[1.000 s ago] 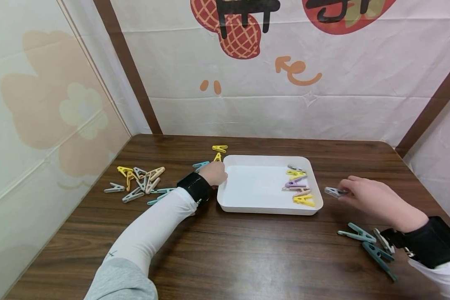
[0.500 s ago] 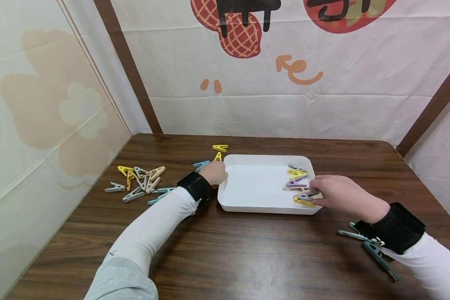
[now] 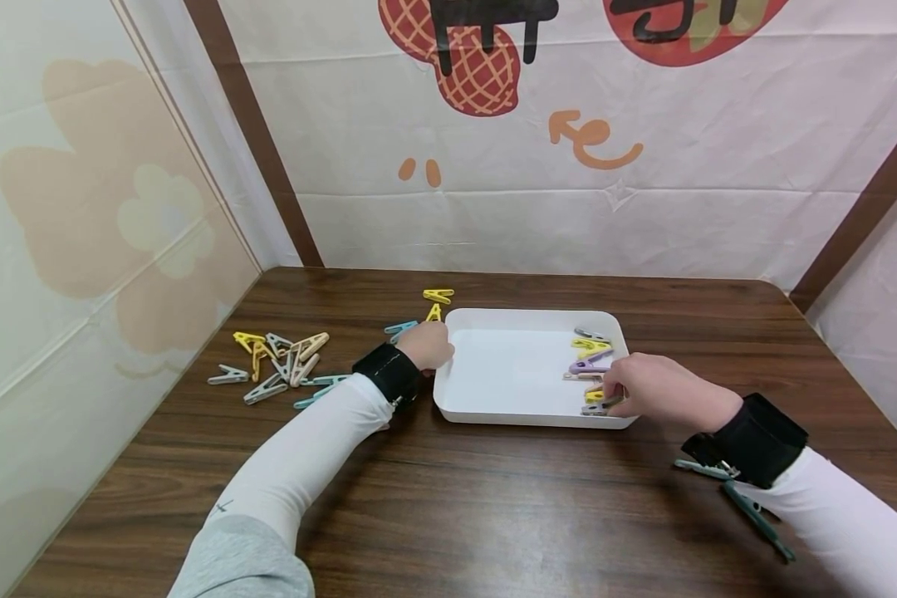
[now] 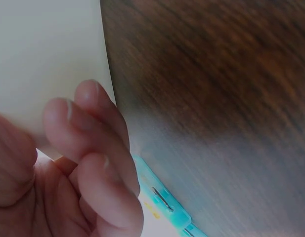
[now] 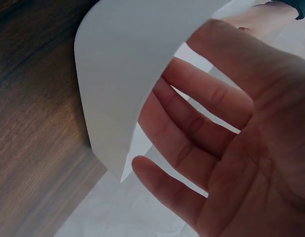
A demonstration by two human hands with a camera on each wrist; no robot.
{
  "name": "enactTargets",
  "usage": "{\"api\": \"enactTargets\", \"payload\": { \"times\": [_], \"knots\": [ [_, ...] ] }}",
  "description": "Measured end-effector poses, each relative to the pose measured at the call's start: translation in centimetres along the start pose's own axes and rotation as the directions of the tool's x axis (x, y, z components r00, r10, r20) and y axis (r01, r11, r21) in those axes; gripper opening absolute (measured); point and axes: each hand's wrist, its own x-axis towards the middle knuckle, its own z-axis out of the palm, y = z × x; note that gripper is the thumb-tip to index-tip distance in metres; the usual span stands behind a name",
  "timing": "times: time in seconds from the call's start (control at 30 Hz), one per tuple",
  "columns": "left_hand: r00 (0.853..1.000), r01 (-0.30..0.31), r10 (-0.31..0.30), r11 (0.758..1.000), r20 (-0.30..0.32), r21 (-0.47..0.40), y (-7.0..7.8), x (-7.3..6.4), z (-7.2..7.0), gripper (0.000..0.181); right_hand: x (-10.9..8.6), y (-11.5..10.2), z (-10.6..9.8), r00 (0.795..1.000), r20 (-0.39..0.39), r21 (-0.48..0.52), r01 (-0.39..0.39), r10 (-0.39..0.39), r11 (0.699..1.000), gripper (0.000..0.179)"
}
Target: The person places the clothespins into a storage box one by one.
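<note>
My left hand (image 3: pixel 424 345) grips the left rim of a white tray (image 3: pixel 493 409); in the left wrist view its curled fingers (image 4: pixel 100 131) lie against the tray wall (image 4: pixel 43 49). At the tray's right end, my right hand (image 3: pixel 661 389) reaches over the rim and pinches a grey clothespin (image 3: pixel 594 409) low at the front right corner. A yellow clothespin (image 3: pixel 593 396) lies just behind it, partly covered by the fingers. Farther back in the same column are a purple clothespin (image 3: pixel 590 364) and another yellow clothespin (image 3: pixel 590 345). In the right wrist view the tray wall hides the fingertips.
On the left of the wooden table (image 3: pixel 508 515) lies a loose pile of clothespins (image 3: pixel 287 361). Yellow clothespins (image 3: pixel 438 295) and a blue clothespin (image 3: pixel 399 329) lie near the tray's back left corner. Dark green clothespins (image 3: pixel 757 522) lie beneath the right forearm.
My right hand has moved left from the table into the tray, carrying the grey clothespin, then lowered it in front of the yellow one. The left hand has stayed at the tray's left rim.
</note>
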Motion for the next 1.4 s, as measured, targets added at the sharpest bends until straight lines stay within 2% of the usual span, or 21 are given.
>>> {"api": "enactTargets", "payload": {
  "times": [0.27, 0.63, 0.93, 1.0, 1.13, 1.23, 1.4],
  "knots": [
    [1.000, -0.001, 0.001, 1.000, 0.013, -0.015, -0.2, 0.2, 0.2, 0.024, 0.4, 0.6, 0.4, 0.998, 0.053, 0.038, -0.044, 0.042, 0.998, 0.019],
    [1.000, -0.021, 0.021, 1.000, -0.001, -0.008, -0.2, 0.0, 0.2, 0.023, 0.5, 0.7, 0.9, 0.997, 0.028, -0.012, -0.075, 0.075, 0.997, 0.022],
    [1.000, -0.012, 0.012, 1.000, 0.000, -0.015, -0.1, -0.2, 0.0, 0.024, 0.3, 0.7, 0.7, 0.995, 0.024, 0.011, -0.094, 0.093, 0.996, 0.021],
    [1.000, -0.011, 0.011, 1.000, -0.003, -0.016, -0.1, -0.2, -0.1, 0.024, 0.0, 0.6, 0.4, 0.994, 0.006, 0.030, -0.106, 0.105, 0.994, 0.018],
    [1.000, -0.009, 0.009, 1.000, -0.001, -0.014, 0.0, -0.3, -0.1, 0.024, -1.2, 0.7, -0.4, 0.989, -0.092, 0.035, -0.109, 0.112, 0.993, 0.014],
    [1.000, -0.006, 0.006, 1.000, 0.005, -0.011, 0.0, -0.3, -0.2, 0.023, -2.5, 1.1, -1.1, 0.979, -0.169, 0.018, -0.116, 0.118, 0.993, 0.012],
    [1.000, -0.007, 0.007, 1.000, 0.014, -0.007, 0.1, -0.4, -0.4, 0.023, -5.2, 2.1, -2.1, 0.960, -0.223, 0.017, -0.170, 0.169, 0.985, 0.009]
  ]
}}
